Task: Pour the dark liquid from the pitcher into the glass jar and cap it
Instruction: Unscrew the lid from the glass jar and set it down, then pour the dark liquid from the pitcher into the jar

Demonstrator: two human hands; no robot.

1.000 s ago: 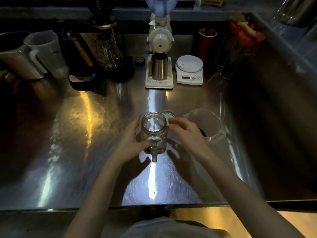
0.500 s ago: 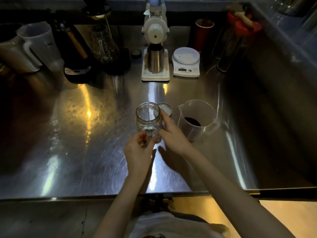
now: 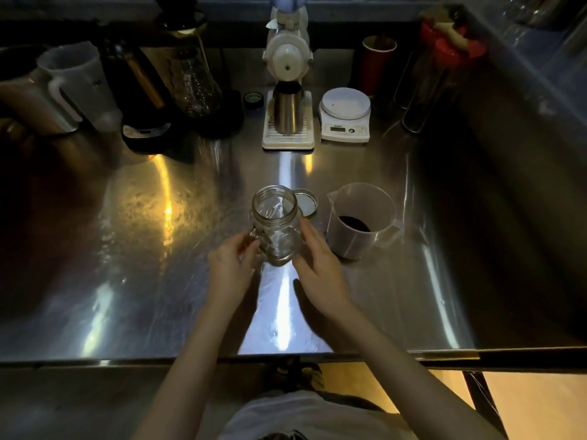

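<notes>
An empty clear glass jar with a side handle stands uncapped on the steel counter. My left hand pinches its handle on the left. Against the jar's right wall rests my right hand, fingers extended. The round metal lid lies flat just behind and right of the jar. Further right stands a translucent plastic pitcher, a little dark liquid in its bottom, its handle toward the right.
Along the back stand a white grinder with a steel cup, a small white scale, a red cup, a glass carafe and white jugs. The counter's front edge runs below my wrists.
The jar has been turned so its handle now points left instead of toward me. My left hand moved to the handle; my right hand stayed on the jar's right side.
</notes>
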